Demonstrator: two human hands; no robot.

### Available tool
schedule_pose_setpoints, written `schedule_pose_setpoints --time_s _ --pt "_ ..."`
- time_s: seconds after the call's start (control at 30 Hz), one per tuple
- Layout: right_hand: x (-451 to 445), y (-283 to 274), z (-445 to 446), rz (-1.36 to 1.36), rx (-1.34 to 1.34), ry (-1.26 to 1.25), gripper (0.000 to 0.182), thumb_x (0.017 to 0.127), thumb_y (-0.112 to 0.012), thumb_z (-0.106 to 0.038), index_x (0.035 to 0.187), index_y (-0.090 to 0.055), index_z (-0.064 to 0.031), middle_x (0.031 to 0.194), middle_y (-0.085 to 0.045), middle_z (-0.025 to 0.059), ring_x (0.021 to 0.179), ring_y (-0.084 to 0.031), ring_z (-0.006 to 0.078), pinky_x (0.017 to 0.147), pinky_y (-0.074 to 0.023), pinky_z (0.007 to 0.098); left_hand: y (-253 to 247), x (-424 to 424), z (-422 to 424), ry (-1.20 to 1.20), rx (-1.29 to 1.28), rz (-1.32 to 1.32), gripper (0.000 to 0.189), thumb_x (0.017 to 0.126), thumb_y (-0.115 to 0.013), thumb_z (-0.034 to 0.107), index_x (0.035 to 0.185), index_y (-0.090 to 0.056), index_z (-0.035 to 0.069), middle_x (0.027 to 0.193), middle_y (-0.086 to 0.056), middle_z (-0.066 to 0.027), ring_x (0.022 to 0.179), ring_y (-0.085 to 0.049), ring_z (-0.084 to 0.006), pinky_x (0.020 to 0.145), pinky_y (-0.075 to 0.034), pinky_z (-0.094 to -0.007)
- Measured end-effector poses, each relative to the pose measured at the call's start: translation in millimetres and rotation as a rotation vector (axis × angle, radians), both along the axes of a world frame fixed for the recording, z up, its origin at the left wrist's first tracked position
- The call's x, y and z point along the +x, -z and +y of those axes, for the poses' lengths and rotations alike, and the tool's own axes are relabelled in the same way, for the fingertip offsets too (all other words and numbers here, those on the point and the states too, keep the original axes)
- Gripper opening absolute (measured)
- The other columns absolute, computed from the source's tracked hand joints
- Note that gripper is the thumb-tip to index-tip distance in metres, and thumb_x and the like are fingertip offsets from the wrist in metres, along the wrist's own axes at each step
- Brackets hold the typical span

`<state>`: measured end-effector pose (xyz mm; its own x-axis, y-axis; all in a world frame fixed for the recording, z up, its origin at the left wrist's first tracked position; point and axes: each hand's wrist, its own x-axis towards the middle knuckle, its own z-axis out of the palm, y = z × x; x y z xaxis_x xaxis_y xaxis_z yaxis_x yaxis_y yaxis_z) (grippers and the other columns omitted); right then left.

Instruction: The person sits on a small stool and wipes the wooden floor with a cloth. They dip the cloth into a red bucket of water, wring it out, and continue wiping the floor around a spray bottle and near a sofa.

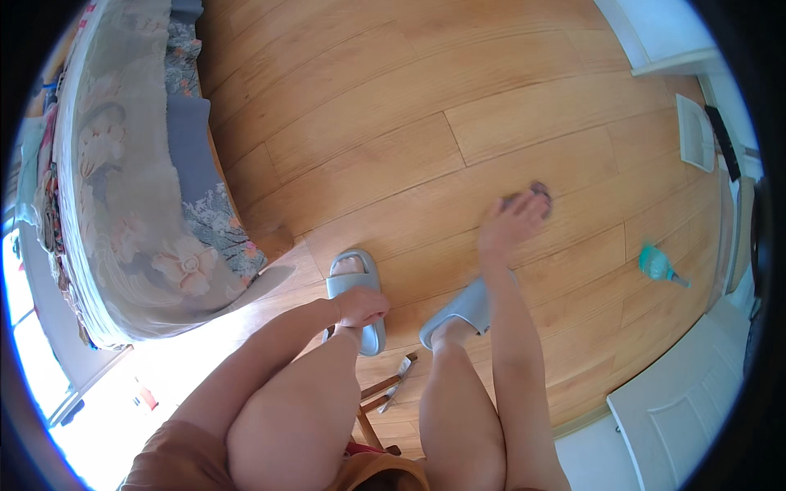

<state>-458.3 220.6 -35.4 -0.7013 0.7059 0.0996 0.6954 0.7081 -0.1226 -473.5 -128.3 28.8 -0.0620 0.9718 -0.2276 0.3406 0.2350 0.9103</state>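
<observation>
My right hand (516, 221) is spread flat over a small dark cloth (541, 191), pressing it against the wood-plank floor (381, 147). The hand is blurred, and most of the cloth is hidden beneath it. Near my left shin, my left hand (363, 305) is curled closed above a grey-blue slide sandal (351, 283); nothing shows in its fingers. The other sandal (460, 310) is on my right foot, partly behind my right forearm.
A bed with a floral cover (132, 184) borders the left. A teal bottle (656, 264) is on the floor to the right, with a white dustpan (696, 134) beyond it. A wooden stool (368, 426) shows between my legs. A white panelled door (681, 405) is at lower right.
</observation>
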Motion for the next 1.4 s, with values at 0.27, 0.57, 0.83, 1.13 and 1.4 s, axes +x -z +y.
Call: schedule_pose_setpoints --time_s 0.27,0.57,0.83,1.13,1.4 --pt "-103.0 -12.3 -199.9 -0.041 -0.419 -1.014 0.065 0.094 -0.053 -0.020 0.152 -0.033 -0.0001 0.160 -0.031 0.0147 0.151 -0.022 0.0302 0.122 -0.0170 0.0463 6.4 -10.7 11.5 0.048 0.048 -0.060 0.009 0.083 -0.063 0.009 0.087 -0.055 0.008 0.085 -0.060 -0.0086 0.082 -0.060 -0.0323 0.070 -0.049 -0.0420" --pt "-116.6 -1.3 -50.9 0.213 -0.722 -0.843 0.057 0.080 -0.068 -0.011 0.135 -0.052 -0.0028 0.138 -0.055 0.0146 0.127 -0.051 0.0351 0.101 -0.0490 0.0414 16.8 0.4 -12.2 -0.109 0.049 -0.070 0.013 0.078 -0.064 0.007 0.084 -0.054 0.012 0.080 -0.057 -0.0083 0.077 -0.060 -0.0331 0.066 -0.049 -0.0434" --pt "-110.6 -0.6 155.5 -0.007 0.110 -0.252 0.059 0.100 -0.049 -0.026 0.150 -0.036 0.0026 0.159 -0.030 0.0226 0.149 -0.021 0.0413 0.122 -0.0194 0.0493 6.2 -11.3 2.2 -0.089 0.037 -0.076 0.014 0.076 -0.066 0.006 0.081 -0.054 0.012 0.079 -0.057 -0.0061 0.077 -0.061 -0.0305 0.066 -0.049 -0.0402" --pt "-62.3 -10.5 -31.2 0.072 -0.085 -0.384 0.064 0.094 -0.056 -0.028 0.147 -0.040 0.0031 0.157 -0.031 0.0266 0.147 -0.025 0.0437 0.119 -0.0204 0.0556 8.0 -4.2 -2.7 -0.065 -0.049 -0.093 0.013 0.076 -0.066 0.005 0.080 -0.056 0.012 0.077 -0.058 -0.0069 0.074 -0.061 -0.0306 0.063 -0.049 -0.0408" --pt "-50.3 -25.7 27.7 0.015 0.008 -0.364 0.059 0.092 -0.061 -0.029 0.144 -0.048 -0.0043 0.152 -0.041 0.0210 0.140 -0.038 0.0401 0.119 -0.0234 0.0549 -0.1 -9.8 5.0 -0.087 -0.024 -0.055 0.013 0.076 -0.064 0.003 0.080 -0.056 0.012 0.077 -0.058 -0.0068 0.075 -0.061 -0.0303 0.064 -0.049 -0.0413"
